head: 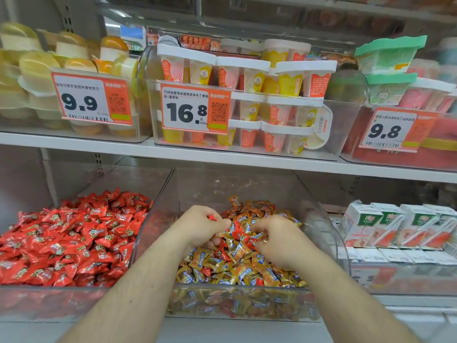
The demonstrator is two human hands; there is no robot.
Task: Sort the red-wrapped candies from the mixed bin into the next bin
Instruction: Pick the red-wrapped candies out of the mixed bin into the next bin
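Note:
The clear mixed bin [329,233] in the middle holds gold and orange wrapped candies [237,266] with red-wrapped candies [236,229] scattered among them. Both hands are down in this pile. My left hand [200,225] has its fingers curled, and a bit of red wrapper shows inside its grip. My right hand [279,237] digs its curled fingers into the candies; what it holds is hidden. To the left, the neighbouring clear bin [49,300] is heaped with red-wrapped candies [74,243].
A clear wall [146,224] divides the two bins. White drink cartons [395,226] fill the bin at right. The shelf edge [222,157] overhead carries bins of dessert cups and price tags reading 9.9, 16.8 and 9.8.

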